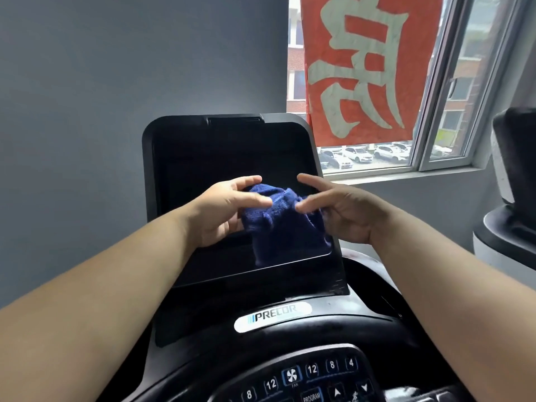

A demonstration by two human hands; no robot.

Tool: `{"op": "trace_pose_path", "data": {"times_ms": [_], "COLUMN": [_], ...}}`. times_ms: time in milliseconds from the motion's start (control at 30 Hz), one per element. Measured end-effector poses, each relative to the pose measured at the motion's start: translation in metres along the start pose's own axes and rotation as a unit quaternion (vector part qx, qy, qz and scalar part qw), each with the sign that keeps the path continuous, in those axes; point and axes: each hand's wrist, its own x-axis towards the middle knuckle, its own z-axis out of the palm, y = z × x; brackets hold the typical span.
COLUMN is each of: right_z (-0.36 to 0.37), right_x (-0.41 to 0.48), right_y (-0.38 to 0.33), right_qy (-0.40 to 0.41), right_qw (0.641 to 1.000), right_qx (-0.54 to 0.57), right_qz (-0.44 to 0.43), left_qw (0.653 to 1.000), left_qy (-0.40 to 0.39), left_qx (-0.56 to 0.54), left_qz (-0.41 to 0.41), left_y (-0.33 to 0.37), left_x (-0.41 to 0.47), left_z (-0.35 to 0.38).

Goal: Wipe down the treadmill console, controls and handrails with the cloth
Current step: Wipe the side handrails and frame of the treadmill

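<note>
Navy-blue terry cloth (285, 227) is bunched up right between both sets of fingers, with most of it hanging straight down below them, so its long axis runs top to bottom. The left hand (223, 210) looks like the main holder: its lower fingers curl round the bunch while the thumb and forefinger stick out over the top. The right hand (348, 216) seems to pinch the cloth's upper edge, though its fingers (307, 204) are blurry so I wouldn't swear to how firm that is. The key thing is that the dark console screen (220, 152) sits directly beyond the fingertips, and the cloth is in front of it, whether touching or not I can't tell. I'd guess either hand could push it onto the glass, the left being the better bet. Below the wrists, back toward the person, are the Precor badge (272, 316) and the control keypad (304, 378). Up beyond the right fingers are a window (432, 111) with a red banner (362, 68), and a neighbouring machine (513, 169) stands well off to that side. Nothing sits in the way. I can't make out the handrails.
</note>
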Motion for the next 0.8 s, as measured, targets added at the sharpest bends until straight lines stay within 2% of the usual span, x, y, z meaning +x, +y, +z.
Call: {"op": "trace_pose_path", "data": {"times_ms": [100, 200, 267, 333, 400, 433, 500, 567, 667, 800], "right_z": [-0.001, 0.001, -0.002, -0.01, -0.02, -0.023, -0.03, -0.033, -0.024, 0.0], "right_x": [-0.001, -0.001, -0.002, -0.003, -0.006, -0.007, -0.005, 0.0, 0.001, -0.012], "right_y": [0.01, 0.019, 0.019, 0.019, 0.021, 0.023, 0.031, 0.044, 0.075, 0.131], "right_qy": [-0.021, 0.021, 0.053, 0.047, 0.032, 0.017, -0.023, -0.047, -0.098, -0.228], "right_qw": [0.984, 0.929, 0.903, 0.897, 0.908, 0.927, 0.968, 0.986, 0.988, 0.963], "right_qx": [-0.173, -0.368, -0.426, -0.438, -0.414, -0.371, -0.245, -0.16, -0.113, -0.1], "right_qz": [0.032, 0.004, -0.029, -0.044, -0.05, -0.051, -0.038, -0.02, 0.032, 0.105], "left_qw": [0.981, 0.925, 0.895, 0.88, 0.904, 0.922, 0.96, 0.982, 0.966, 0.912], "left_qy": [-0.008, -0.002, -0.008, -0.003, 0.026, 0.041, 0.069, 0.136, 0.254, 0.4], "left_qx": [0.196, 0.379, 0.446, 0.475, 0.427, 0.384, 0.27, 0.131, 0.02, -0.054], "left_qz": [0.007, 0.011, 0.009, 0.012, 0.011, 0.01, 0.001, -0.018, -0.045, -0.072], "left_y": [-0.009, -0.019, -0.028, -0.037, -0.046, -0.049, -0.057, -0.07, -0.098, -0.149], "left_x": [-0.005, -0.008, -0.008, -0.008, -0.011, -0.016, -0.031, -0.049, -0.082, -0.144], "left_z": [0.0, 0.008, 0.015, 0.02, 0.021, 0.021, 0.025, 0.033, 0.049, 0.069]}}
